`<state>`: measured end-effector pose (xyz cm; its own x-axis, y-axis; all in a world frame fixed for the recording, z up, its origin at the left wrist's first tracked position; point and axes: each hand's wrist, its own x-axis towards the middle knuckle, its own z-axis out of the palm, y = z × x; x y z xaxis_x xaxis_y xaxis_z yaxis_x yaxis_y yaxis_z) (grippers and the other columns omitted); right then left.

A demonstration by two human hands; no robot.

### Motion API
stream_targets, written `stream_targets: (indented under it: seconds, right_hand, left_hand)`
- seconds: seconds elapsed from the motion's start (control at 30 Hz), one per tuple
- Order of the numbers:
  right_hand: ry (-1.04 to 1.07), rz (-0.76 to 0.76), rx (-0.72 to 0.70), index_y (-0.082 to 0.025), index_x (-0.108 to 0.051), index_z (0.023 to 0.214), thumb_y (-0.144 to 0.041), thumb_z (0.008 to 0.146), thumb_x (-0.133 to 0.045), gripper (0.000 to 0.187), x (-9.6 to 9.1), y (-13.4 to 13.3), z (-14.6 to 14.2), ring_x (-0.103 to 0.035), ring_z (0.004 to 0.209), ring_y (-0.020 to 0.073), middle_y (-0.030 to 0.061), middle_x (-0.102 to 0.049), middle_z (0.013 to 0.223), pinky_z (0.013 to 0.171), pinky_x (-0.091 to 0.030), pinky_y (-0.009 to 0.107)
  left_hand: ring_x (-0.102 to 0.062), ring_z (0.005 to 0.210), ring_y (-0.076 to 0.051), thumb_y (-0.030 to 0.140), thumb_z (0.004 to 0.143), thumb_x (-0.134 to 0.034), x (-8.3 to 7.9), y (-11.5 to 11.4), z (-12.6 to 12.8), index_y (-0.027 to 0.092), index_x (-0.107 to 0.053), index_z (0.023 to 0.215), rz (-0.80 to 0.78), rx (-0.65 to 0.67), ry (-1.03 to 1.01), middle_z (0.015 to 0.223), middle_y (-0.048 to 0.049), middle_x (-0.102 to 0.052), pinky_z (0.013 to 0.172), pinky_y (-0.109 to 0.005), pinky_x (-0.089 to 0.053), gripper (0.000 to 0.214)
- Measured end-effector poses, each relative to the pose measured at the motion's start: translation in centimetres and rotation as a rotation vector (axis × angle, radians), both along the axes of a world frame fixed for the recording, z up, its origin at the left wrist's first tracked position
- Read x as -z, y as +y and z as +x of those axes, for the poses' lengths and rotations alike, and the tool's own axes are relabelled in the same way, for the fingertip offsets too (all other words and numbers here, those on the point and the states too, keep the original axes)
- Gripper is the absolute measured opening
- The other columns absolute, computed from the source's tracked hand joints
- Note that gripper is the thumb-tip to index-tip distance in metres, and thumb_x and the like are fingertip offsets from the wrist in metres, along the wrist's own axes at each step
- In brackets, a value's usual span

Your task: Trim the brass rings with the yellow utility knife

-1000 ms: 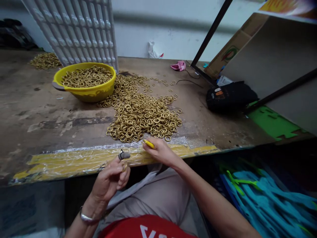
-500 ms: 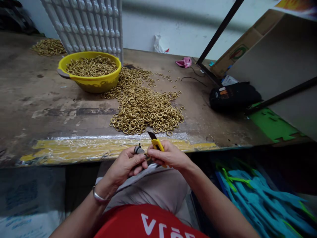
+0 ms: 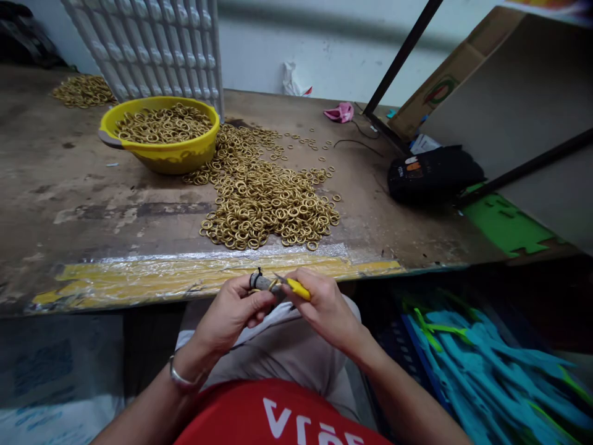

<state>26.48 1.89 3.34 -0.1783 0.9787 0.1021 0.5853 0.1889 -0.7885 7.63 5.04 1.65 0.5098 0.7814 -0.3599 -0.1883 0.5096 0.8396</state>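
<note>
A gold-coloured ring is pinched in my left hand, between the thumb and the index finger. That index finger wears a grey cloth wrap tied with black cord. My right hand is closed around a yellow utility knife. Its blade points left and lies at the ring; whether it touches is too small to tell. Both hands are just in front of the table's taped edge. Beyond them a large heap of similar rings spreads over the wooden table.
A yellow basin full of rings stands at the back left, before a ribbed grey panel. A black pouch and a pink cloth lie to the right. Below right, a crate holds turquoise pieces.
My right hand has turned the knife down, so the blade that pointed up and away now lies at the ring. My left hand keeps its pinch. The view has shifted slightly.
</note>
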Motion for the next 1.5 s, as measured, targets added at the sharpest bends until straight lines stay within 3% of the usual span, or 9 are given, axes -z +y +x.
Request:
stream_targets:
  seconds: [0.2, 0.4, 0.57, 0.67, 0.8, 1.0, 1.17, 1.33, 1.5]
  right_hand:
    - [-0.428, 0.046, -0.005, -0.016, -0.061, 0.099, -0.001, 0.077, -0.049, 0.03, 0.6, -1.2, 0.0, -0.06, 0.079, 0.0189, 0.0063, -0.065, 0.09, 0.07, -0.041, 0.029]
    - [-0.604, 0.109, 0.004, -0.017, -0.062, 0.096, -0.006, 0.089, -0.043, 0.023, 1.0, -0.6, -0.3, -0.059, 0.075, 0.0179, 0.0067, -0.065, 0.087, 0.065, -0.038, 0.028]
    - [-0.875, -0.101, 0.224, -0.015, -0.062, 0.092, -0.006, 0.092, -0.042, 0.022, 1.7, 1.9, 2.0, -0.061, 0.069, 0.019, 0.0107, -0.066, 0.083, 0.06, -0.034, 0.03]
    - [-0.898, -0.128, 0.308, -0.015, -0.062, 0.091, -0.01, 0.09, -0.047, 0.016, 2.0, 3.9, 3.5, -0.062, 0.074, 0.0207, 0.0109, -0.067, 0.087, 0.062, -0.034, 0.03]
    - [-0.843, 0.002, 0.208, -0.02, -0.063, 0.095, -0.013, 0.09, -0.05, 0.016, 2.5, 6.2, 3.1, -0.06, 0.08, 0.0181, 0.0067, -0.064, 0.099, 0.064, -0.034, 0.028]
    - [-0.884, 0.009, 0.161, -0.017, -0.064, 0.094, -0.009, 0.088, -0.045, 0.021, 4.2, 8.5, 2.4, -0.057, 0.074, 0.0167, 0.0095, -0.061, 0.1, 0.062, -0.033, 0.028]
    - [-0.336, -0.038, 0.274, -0.019, -0.054, 0.069, -0.025, 0.084, -0.054, 0.016, 3.7, 8.4, 2.4, -0.048, 0.061, 0.0129, 0.0014, -0.056, 0.069, 0.059, -0.034, 0.026]
    - [0.513, -0.535, 0.213, -0.022, -0.044, 0.063, -0.043, 0.076, -0.061, 0.03, 1.8, 6.9, 0.2, -0.034, 0.04, 0.0067, -0.007, -0.042, 0.047, 0.039, -0.026, 0.021]
    - [0.695, -0.676, 0.196, -0.018, -0.049, 0.061, -0.044, 0.068, -0.069, 0.033, 1.4, 5.9, -1.6, -0.037, 0.038, 0.0048, -0.0062, -0.047, 0.048, 0.035, -0.027, 0.018]
  left_hand:
    - [-0.033, 0.043, -0.005, 0.035, 0.075, -0.076, -0.3, -0.1, 0.6, 0.014, -0.062, 0.07, 0.162, -0.037, 0.116, 0.049, 0.0062, -0.044, 0.04, -0.017, -0.025, 0.026]
    - [-0.031, 0.045, -0.006, 0.029, 0.073, -0.074, -0.9, 0.3, 1.0, 0.014, -0.063, 0.064, 0.238, -0.011, 0.18, 0.05, 0.0055, -0.042, 0.042, -0.018, -0.024, 0.021]
    - [-0.036, 0.046, -0.008, 0.025, 0.071, -0.075, -1.1, -0.1, -0.7, 0.015, -0.062, 0.062, 0.225, -0.002, 0.223, 0.05, 0.0036, -0.045, 0.042, -0.019, -0.027, 0.019]
    - [-0.038, 0.048, -0.007, 0.033, 0.073, -0.077, -0.9, -0.3, -1.8, 0.014, -0.063, 0.065, 0.211, 0.061, 0.178, 0.055, 0.0016, -0.049, 0.044, -0.019, -0.028, 0.025]
    - [-0.032, 0.045, -0.004, 0.048, 0.077, -0.073, 0.3, 0.1, -1.7, 0.013, -0.059, 0.07, 0.068, 0.008, 0.032, 0.058, 0.0014, -0.051, 0.04, -0.017, -0.021, 0.038]
    - [-0.03, 0.043, -0.003, 0.037, 0.078, -0.074, 1.3, 1.1, -1.8, 0.017, -0.051, 0.079, -0.008, -0.076, -0.153, 0.058, 0.0059, -0.047, 0.038, -0.014, -0.019, 0.03]
    - [-0.045, 0.045, -0.006, 0.044, 0.083, -0.064, 1.8, 1.8, -1.9, 0.014, -0.06, 0.085, -0.077, -0.035, -0.161, 0.072, -0.0045, -0.063, 0.035, -0.016, -0.024, 0.03]
    - [-0.044, 0.041, -0.005, 0.039, 0.075, -0.076, 2.5, 2.0, -0.1, 0.015, -0.062, 0.081, 0.096, -0.164, 0.096, 0.063, 0.0006, -0.06, 0.036, -0.015, -0.027, 0.029]
    - [-0.052, 0.055, -0.01, 0.028, 0.077, -0.074, 2.7, 1.4, 0.5, 0.016, -0.07, 0.092, 0.372, -0.229, 0.278, 0.078, -0.0024, -0.068, 0.051, -0.02, -0.043, 0.019]
